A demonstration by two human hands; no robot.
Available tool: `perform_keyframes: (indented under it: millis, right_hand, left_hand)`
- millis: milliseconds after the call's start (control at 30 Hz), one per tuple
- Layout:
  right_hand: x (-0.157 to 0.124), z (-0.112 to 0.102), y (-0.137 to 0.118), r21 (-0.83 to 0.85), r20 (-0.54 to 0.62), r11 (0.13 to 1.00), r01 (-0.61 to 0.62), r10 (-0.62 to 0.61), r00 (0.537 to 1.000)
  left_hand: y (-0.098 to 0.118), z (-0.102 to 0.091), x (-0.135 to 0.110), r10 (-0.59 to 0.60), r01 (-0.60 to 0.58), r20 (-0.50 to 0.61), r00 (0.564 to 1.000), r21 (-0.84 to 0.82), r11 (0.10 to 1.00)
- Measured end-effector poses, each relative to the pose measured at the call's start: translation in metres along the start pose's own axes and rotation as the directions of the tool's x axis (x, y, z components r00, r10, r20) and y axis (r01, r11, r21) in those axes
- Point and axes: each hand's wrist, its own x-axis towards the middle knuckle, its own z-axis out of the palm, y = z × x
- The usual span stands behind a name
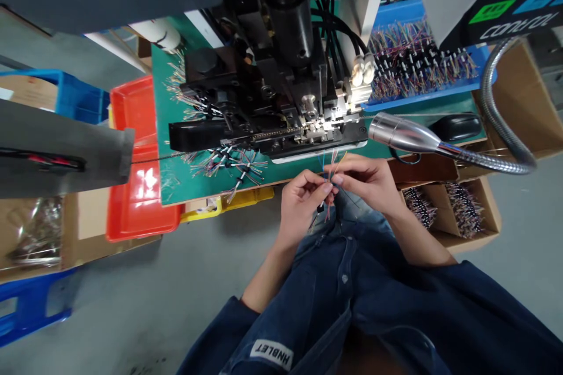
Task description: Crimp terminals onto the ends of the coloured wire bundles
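Just in front of the bench edge, both hands meet around a small bundle of thin coloured wires point(327, 208) with a black part on it. My left hand point(304, 196) pinches the bundle between thumb and fingers. Closed on the same wires from the other side is my right hand point(367, 180), thumb and fingertips pressed together. Blue, orange and pink wire ends fan upward above the fingertips. Beyond the hands stands a black crimping machine point(288, 58), its lit metal work area point(316, 129) a short way from the wires.
A silver gooseneck lamp point(396, 132) reaches in from the right. Wire bundles point(240, 167) lie on the green bench point(176, 184). A blue tray point(396, 99) holds more wire bundles behind. Red trays point(145, 228) stand left; a divided cardboard box point(488, 228) with bundles sits lower right.
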Motion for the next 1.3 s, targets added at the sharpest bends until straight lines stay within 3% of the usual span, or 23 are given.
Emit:
perform_keyframes:
  millis: [200, 333, 533, 733, 867, 1000, 1167, 1300]
  right_hand:
    - [-0.006, -0.001, 0.004, -0.102, 0.084, 0.987, 0.125, -0.117, 0.990]
    - [-0.002, -0.001, 0.002, -0.136, 0.096, 0.979, 0.151, -0.138, 0.986]
    - [0.006, -0.004, -0.004, -0.162, 0.214, 0.977, 0.139, -0.103, 0.971]
    - [0.012, -0.001, -0.006, -0.165, 0.102, 0.958, 0.234, -0.219, 0.970]
    - [0.015, 0.003, -0.010, -0.140, -0.028, 0.973, 0.186, -0.191, 0.981]
    - [0.015, 0.008, -0.014, -0.154, -0.012, 0.971, 0.184, -0.188, 0.982]
    - [0.020, 0.012, -0.019, -0.169, -0.013, 0.962, 0.215, -0.220, 0.975]
    - [0.022, 0.009, -0.020, -0.106, -0.045, 0.989, 0.102, -0.108, 0.993]
  left_hand:
    - [0.009, -0.003, 0.003, -0.034, 0.026, 0.083, 0.996, 0.099, 0.995]
    - [0.016, -0.006, 0.004, -0.013, -0.007, 0.110, 0.994, 0.178, 0.984]
    - [0.016, -0.011, 0.002, 0.025, -0.043, 0.089, 0.996, 0.200, 0.979]
    - [0.013, -0.014, -0.005, 0.056, -0.081, 0.095, 0.994, 0.287, 0.955]
    - [0.013, -0.016, -0.009, 0.089, -0.131, 0.147, 0.985, 0.309, 0.942]
    - [0.015, -0.016, -0.004, 0.182, -0.237, 0.198, 0.963, 0.308, 0.921]
    - [0.021, -0.010, 0.009, 0.303, -0.341, 0.162, 0.939, 0.326, 0.882]
    - [0.019, -0.001, 0.014, 0.285, -0.291, 0.063, 0.957, 0.172, 0.941]
